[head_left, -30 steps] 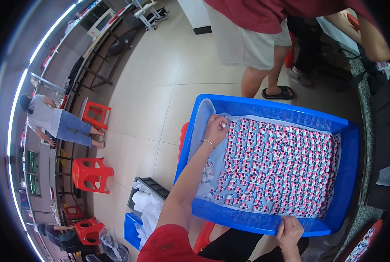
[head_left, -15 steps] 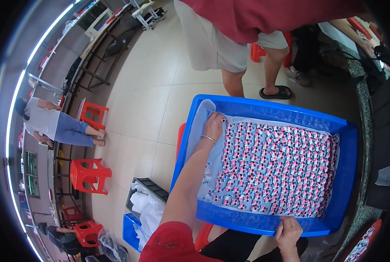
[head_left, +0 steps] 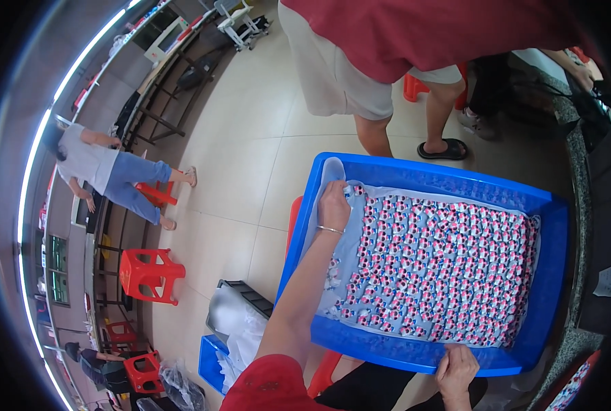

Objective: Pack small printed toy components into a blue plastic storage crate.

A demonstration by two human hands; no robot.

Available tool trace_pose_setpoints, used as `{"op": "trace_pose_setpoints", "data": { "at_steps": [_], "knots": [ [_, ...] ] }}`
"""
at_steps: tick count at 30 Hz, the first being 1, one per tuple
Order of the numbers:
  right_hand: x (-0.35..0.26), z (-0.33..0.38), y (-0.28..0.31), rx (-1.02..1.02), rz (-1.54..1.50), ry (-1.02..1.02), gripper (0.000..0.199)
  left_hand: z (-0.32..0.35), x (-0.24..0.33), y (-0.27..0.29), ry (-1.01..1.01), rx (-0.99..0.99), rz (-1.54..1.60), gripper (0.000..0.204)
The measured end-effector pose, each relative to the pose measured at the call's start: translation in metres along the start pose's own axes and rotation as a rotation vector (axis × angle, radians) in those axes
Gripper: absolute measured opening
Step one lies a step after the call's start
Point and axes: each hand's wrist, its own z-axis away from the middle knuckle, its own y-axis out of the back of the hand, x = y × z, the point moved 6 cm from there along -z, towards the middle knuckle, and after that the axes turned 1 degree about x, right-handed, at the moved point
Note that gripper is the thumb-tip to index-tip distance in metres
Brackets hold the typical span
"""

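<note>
A blue plastic tray [head_left: 380, 346] lined with a white sheet [head_left: 343, 257] lies in front of me. Many small pink, white and blue figure-like pieces [head_left: 449, 267] stand on the sheet in close rows. My left hand [head_left: 334, 207], a bracelet at its wrist, reaches to the tray's far left corner. Its fingers are pinched at a small white-and-blue piece at the end of a row; the fingers partly cover it. A few loose pieces [head_left: 333, 272] lie beside my left forearm. My right hand [head_left: 457, 370] is closed on the tray's near rim.
Close beyond the tray stands a person in a red top [head_left: 428, 34]. A stone-edged counter [head_left: 576, 164] runs along the right. On the left floor are a red stool [head_left: 151, 275], a black crate [head_left: 254, 298] and a blue bin [head_left: 211, 363] with white sheeting. Another person [head_left: 107, 168] is farther left.
The view has shifted, so the tray sits slightly farther right and lower. My left hand stays at the far left corner, my right hand on the rim. The person at left has stepped off.
</note>
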Motion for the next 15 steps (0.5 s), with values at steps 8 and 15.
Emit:
{"op": "trace_pose_setpoints", "data": {
  "at_steps": [8, 15],
  "knots": [
    [-0.002, -0.001, 0.000, 0.007, 0.039, 0.018, 0.007, 0.007, -0.008, -0.024, 0.012, -0.375, -0.370, 0.020],
    [-0.001, 0.000, -0.001, 0.013, 0.042, 0.011, 0.007, -0.008, -0.010, -0.053, 0.018, -0.517, -0.617, 0.026]
  ]
}}
